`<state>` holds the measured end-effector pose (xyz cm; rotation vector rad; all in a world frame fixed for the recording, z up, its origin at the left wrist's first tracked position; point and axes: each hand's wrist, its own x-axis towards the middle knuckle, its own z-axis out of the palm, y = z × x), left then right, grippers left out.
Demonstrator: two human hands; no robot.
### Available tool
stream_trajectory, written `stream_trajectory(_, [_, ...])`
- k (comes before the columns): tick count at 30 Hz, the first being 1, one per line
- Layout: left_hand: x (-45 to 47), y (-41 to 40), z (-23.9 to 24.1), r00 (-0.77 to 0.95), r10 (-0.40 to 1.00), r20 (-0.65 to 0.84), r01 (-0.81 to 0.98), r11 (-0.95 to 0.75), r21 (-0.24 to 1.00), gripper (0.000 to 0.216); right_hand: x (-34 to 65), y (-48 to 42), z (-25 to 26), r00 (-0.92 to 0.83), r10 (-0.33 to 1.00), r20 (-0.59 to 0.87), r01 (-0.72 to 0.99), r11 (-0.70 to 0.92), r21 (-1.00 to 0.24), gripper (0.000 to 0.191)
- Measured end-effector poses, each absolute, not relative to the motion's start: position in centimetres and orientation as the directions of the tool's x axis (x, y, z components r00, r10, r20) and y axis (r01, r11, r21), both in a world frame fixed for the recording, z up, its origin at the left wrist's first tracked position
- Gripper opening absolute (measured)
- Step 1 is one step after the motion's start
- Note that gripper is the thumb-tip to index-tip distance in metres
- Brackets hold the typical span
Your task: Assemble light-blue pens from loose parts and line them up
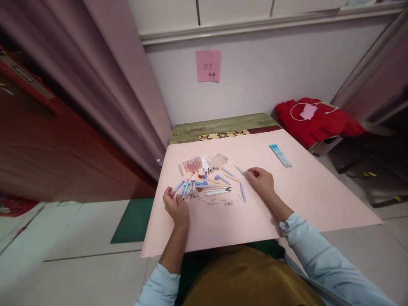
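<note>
My right hand (260, 180) pinches a slim pale-green pen piece (239, 169) with a white tip pointing up and left. At the left of the pile, my left hand (177, 208) has its fingers closed at the lower end of a blue pen piece (179, 185). Beside it lie several blue and orange pen barrels (190, 188) in a bunch. Further back are pinkish clear tubes (193, 165) and white refills with dark ends (207, 165). More white refills (218, 192) lie in the middle, with small clear parts (212, 200) in front. A lavender barrel (242, 192) rests near my right hand.
A pink sheet (306, 199) covers most of the table, whose green wood-grain top (219, 123) shows at the back. Several blue pens (280, 155) lie together at the right. Beyond that edge is red cloth (318, 123) with a white cable. A curtain (127, 76) hangs at the left.
</note>
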<state>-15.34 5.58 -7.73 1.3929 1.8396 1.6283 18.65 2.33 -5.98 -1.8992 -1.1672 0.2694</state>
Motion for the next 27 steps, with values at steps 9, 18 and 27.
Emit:
stream_trajectory(9, [-15.2,5.3,-7.2,-0.481,0.812,0.331,0.432,-0.109,0.895,0.042,18.0,2.4,-6.0,0.436,0.855,0.280,0.797,-0.222,-0.562,0.024])
stream_trajectory(18, [-15.1,4.8,-7.2,-0.511,0.805,0.303,0.403,-0.088,0.911,0.039,18.0,2.1,-5.5,0.466,0.853,0.233,0.783,-0.275,-0.558,0.025])
stream_trajectory(27, [-15.3,4.8,-7.5,-0.532,0.793,0.298,0.363,-0.104,0.926,0.034,19.5,2.0,-6.4,0.605,0.755,0.254,0.538,-0.152,-0.829,0.037])
